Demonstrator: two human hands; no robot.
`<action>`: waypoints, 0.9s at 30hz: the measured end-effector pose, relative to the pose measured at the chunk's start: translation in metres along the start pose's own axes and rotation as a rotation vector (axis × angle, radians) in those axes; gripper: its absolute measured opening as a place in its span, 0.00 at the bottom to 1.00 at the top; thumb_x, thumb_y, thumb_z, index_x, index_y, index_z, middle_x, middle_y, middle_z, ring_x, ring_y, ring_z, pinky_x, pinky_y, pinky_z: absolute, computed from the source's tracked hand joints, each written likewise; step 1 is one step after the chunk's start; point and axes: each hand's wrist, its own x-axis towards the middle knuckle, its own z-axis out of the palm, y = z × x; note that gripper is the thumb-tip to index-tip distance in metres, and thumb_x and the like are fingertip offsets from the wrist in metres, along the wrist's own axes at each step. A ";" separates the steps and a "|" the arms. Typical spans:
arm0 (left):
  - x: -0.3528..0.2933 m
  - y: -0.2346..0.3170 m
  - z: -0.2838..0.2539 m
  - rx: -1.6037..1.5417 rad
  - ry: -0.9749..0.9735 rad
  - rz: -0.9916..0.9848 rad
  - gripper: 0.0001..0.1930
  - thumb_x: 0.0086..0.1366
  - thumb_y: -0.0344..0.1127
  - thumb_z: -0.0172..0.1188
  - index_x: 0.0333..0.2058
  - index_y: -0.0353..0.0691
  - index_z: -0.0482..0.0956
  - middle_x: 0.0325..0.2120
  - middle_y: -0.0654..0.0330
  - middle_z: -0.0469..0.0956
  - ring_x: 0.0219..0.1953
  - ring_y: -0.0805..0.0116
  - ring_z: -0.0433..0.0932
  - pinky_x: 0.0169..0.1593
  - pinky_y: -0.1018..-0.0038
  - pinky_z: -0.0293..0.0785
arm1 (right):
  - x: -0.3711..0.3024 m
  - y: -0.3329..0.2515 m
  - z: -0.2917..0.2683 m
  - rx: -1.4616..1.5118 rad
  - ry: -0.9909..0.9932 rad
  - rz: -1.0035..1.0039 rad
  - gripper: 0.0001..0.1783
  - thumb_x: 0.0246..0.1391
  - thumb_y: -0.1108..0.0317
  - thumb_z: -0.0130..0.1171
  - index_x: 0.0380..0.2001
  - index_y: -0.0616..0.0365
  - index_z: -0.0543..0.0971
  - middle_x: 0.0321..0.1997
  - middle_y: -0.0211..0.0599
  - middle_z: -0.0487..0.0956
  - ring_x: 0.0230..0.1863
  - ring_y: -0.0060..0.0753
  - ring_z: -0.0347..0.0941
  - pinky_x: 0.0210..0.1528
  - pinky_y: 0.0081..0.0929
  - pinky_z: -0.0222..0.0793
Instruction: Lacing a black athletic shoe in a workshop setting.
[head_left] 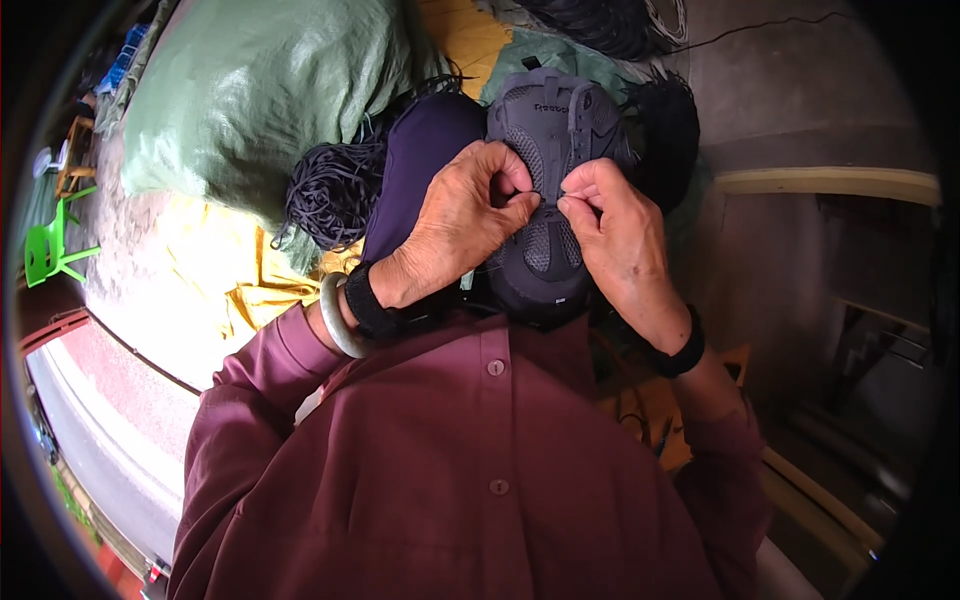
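Observation:
A dark grey sneaker (553,260) with mesh panels lies in front of my body, its heel end toward my shirt. My left hand (462,215) reaches over its left side, thumb and forefinger pinched together at the lacing strip. From the right, my right hand (622,235) pinches close by at the same strip, the fingertips of both hands a little apart. What the fingertips hold is too small and dark against the shoe to make out. A dark purple piece (415,150) lies left of the sneaker, partly under my left hand.
A bundle of black cords (335,195) lies to the left, beside a large green sack (260,100). Yellow cloth (245,275) spreads below the sack. More black strands (668,135) hang at the right of the shoe. A green chair (50,245) stands at far left.

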 end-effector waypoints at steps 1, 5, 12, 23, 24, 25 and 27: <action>0.000 -0.001 -0.001 -0.003 0.013 0.022 0.10 0.57 0.24 0.72 0.33 0.39 0.79 0.31 0.63 0.72 0.31 0.72 0.73 0.37 0.73 0.74 | -0.001 -0.001 0.000 0.001 0.000 -0.003 0.11 0.56 0.78 0.64 0.41 0.59 0.76 0.35 0.41 0.82 0.37 0.47 0.82 0.40 0.37 0.77; -0.007 -0.002 -0.005 0.038 0.031 0.180 0.10 0.57 0.24 0.72 0.35 0.39 0.80 0.31 0.62 0.72 0.31 0.69 0.73 0.38 0.72 0.74 | -0.004 -0.002 -0.001 0.024 -0.021 -0.005 0.12 0.56 0.77 0.65 0.42 0.58 0.76 0.36 0.42 0.83 0.37 0.47 0.82 0.40 0.38 0.77; 0.000 0.009 -0.010 0.157 -0.097 0.214 0.09 0.58 0.22 0.71 0.36 0.36 0.82 0.34 0.63 0.74 0.35 0.72 0.75 0.41 0.75 0.75 | 0.004 -0.006 -0.005 -0.088 -0.067 -0.092 0.13 0.55 0.75 0.65 0.43 0.56 0.77 0.36 0.42 0.83 0.38 0.48 0.82 0.41 0.38 0.77; -0.014 -0.070 -0.209 0.532 0.150 -0.021 0.04 0.59 0.23 0.63 0.33 0.33 0.77 0.27 0.57 0.80 0.29 0.71 0.81 0.35 0.72 0.78 | -0.001 0.028 -0.092 0.270 -0.406 0.350 0.06 0.66 0.70 0.58 0.39 0.62 0.80 0.28 0.25 0.77 0.31 0.15 0.71 0.34 0.17 0.66; -0.032 -0.101 -0.253 0.302 0.367 -0.166 0.06 0.63 0.25 0.62 0.37 0.32 0.76 0.28 0.57 0.80 0.29 0.74 0.80 0.32 0.73 0.78 | 0.002 0.011 -0.104 0.257 -0.449 0.412 0.08 0.68 0.69 0.56 0.42 0.61 0.79 0.28 0.23 0.74 0.26 0.11 0.65 0.28 0.15 0.61; -0.053 -0.140 -0.323 0.471 0.438 -0.263 0.08 0.66 0.29 0.61 0.40 0.32 0.75 0.29 0.57 0.80 0.29 0.74 0.81 0.31 0.74 0.79 | 0.000 0.012 -0.114 0.450 -0.483 0.506 0.08 0.69 0.68 0.54 0.44 0.61 0.79 0.27 0.23 0.73 0.23 0.09 0.61 0.26 0.15 0.57; -0.095 -0.167 -0.400 0.527 0.611 -0.392 0.08 0.65 0.31 0.60 0.35 0.30 0.75 0.28 0.55 0.82 0.29 0.71 0.85 0.28 0.75 0.82 | -0.012 0.029 -0.133 0.715 -0.490 0.593 0.11 0.71 0.66 0.51 0.50 0.59 0.76 0.26 0.20 0.68 0.19 0.06 0.51 0.21 0.14 0.48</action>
